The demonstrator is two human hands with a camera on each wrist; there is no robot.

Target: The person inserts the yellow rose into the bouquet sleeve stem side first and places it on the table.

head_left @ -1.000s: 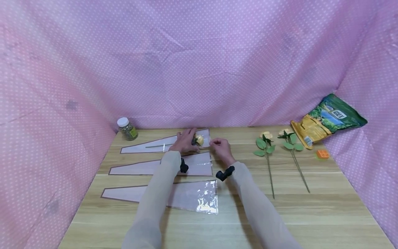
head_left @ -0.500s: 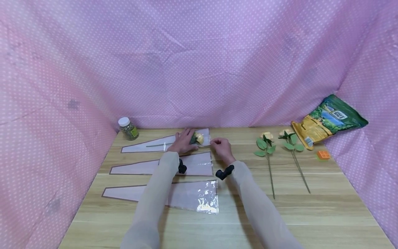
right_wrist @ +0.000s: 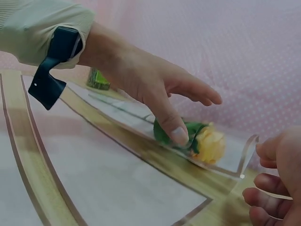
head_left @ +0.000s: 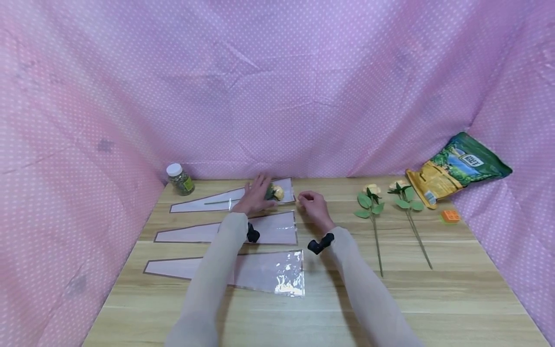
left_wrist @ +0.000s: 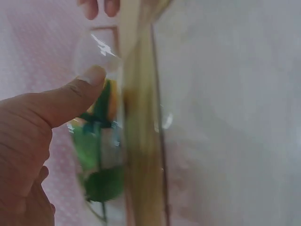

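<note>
A yellow artificial rose (head_left: 278,193) lies inside the farthest clear tapered flower sleeve (head_left: 284,184), its stem pointing left. My left hand (head_left: 255,196) lies over this sleeve with its fingers spread. In the left wrist view its thumb (left_wrist: 87,89) touches the plastic over the bloom. My right hand (head_left: 314,209) is just right of the sleeve's wide mouth, fingers loosely curled. Seen from the right wrist, the sleeve's corner (right_wrist: 243,165) curls up close to the fingertips; a narrow gap shows in the head view. Part of the stem is hidden under the left hand.
Two more flat sleeves, a middle one (head_left: 277,230) and a near one (head_left: 256,270), lie in front. Two yellow roses (head_left: 363,199) (head_left: 409,193) lie at right, by a green-yellow bag (head_left: 459,166) and an orange block (head_left: 451,216). A white-lidded jar (head_left: 179,179) stands back left.
My right hand has drawn slightly right, off the sleeve's mouth, and let its edge go. My left hand stays over the sleeve, its fingers a little more spread.
</note>
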